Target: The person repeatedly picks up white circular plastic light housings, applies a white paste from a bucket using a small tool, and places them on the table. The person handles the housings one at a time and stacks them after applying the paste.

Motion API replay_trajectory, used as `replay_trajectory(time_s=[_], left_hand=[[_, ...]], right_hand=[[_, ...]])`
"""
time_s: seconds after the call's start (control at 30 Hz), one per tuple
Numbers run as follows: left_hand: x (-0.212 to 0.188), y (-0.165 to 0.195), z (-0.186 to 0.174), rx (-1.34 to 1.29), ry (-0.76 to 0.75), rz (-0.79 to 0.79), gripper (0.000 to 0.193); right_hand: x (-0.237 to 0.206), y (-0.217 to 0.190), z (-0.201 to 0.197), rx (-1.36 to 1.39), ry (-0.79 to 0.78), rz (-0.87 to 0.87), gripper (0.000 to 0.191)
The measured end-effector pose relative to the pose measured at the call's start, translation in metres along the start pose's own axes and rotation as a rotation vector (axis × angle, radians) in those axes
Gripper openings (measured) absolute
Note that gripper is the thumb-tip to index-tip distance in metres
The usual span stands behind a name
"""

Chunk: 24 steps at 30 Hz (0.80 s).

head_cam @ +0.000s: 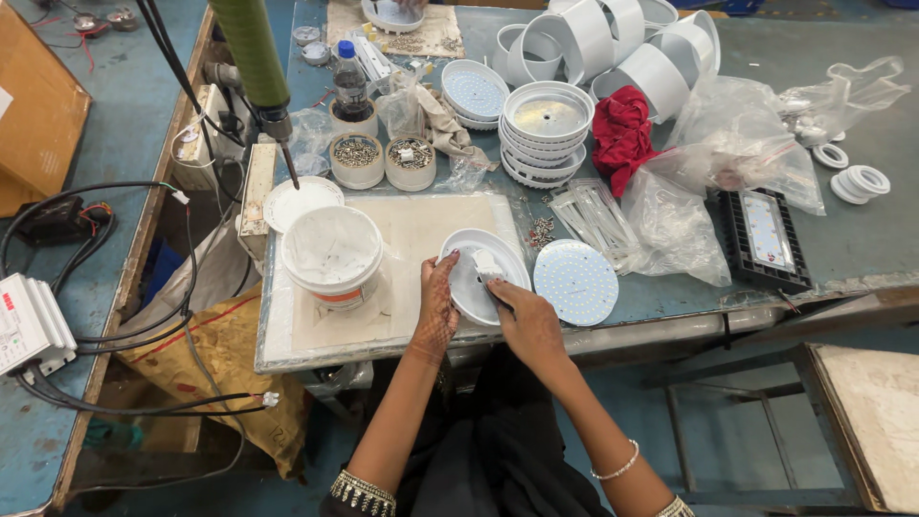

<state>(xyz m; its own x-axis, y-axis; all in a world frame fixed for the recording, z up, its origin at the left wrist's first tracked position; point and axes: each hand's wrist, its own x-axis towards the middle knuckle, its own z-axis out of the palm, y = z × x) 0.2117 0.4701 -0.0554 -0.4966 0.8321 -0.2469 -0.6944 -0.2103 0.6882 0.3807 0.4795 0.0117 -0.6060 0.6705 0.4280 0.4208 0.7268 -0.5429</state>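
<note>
My left hand (437, 304) grips the left rim of a round white lamp housing (467, 285) that lies on the beige work mat (421, 230). My right hand (525, 314) rests on the housing's lower right and holds a small white block (485, 263) against its middle. A round LED board (575, 281) dotted with small chips lies flat just right of the housing. A white plastic bucket (332, 254) stands left of my left hand.
A hanging green screwdriver (257, 67) points down at the mat's far left corner. Two screw tubs (383, 158), stacked white housings (544, 129), white rings (613, 43), a red cloth (622, 129), plastic bags (732, 144) and a black LED module (766, 235) crowd the table.
</note>
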Motion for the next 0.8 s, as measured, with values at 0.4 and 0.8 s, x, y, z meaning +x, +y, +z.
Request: replay_trajectory(time_s=[0.4,0.8], left_hand=[[-0.064,0.033,0.029,0.156,-0.174,0.289,0.070],[-0.103,0.048,0.048,0.541,-0.217,0.475,0.067]], right_hand=[[0.012,0.016,-0.041,0.192,0.142,0.243,0.025],[0.047,-0.012,-0.035,0.266,0.094,0.360,0.033]])
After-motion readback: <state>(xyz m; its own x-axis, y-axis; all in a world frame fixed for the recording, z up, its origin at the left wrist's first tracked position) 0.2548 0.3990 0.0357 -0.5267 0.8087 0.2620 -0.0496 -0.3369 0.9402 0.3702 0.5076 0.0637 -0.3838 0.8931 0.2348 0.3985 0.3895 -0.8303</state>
